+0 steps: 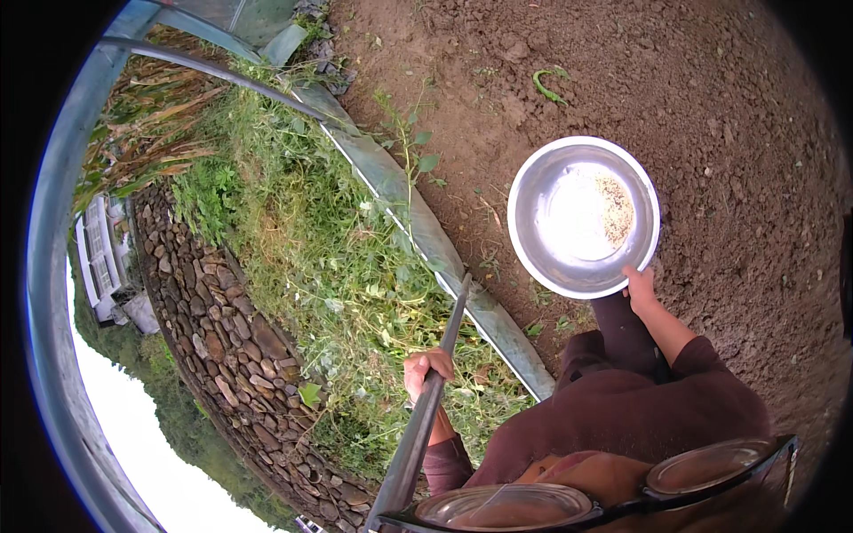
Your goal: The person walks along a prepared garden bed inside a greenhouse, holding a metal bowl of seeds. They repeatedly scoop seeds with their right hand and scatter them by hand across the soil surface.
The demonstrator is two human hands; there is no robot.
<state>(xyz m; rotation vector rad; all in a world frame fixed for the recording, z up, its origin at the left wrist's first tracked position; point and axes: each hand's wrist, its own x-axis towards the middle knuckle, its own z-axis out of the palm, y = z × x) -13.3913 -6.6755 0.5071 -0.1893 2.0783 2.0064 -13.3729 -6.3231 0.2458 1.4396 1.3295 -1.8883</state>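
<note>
My right hand (641,288) grips the near rim of a round metal basin (546,266), its fingertips over the edge. Inside the basin, on the right side of its bottom, lies a small heap of pale and brown grains or seeds (614,212); glare hides part of the bottom. My left hand (428,373) is closed around a grey metal pole (440,393), which runs down to a strip of plastic sheeting (400,193) at the soil's edge.
Bare brown soil (740,166) spreads beyond and right of the basin, with a curved green pepper (548,88) lying on it. Weeds (320,253) grow left of the sheeting, before a stone wall (233,346). Curved frame tubes (220,70) cross the upper left.
</note>
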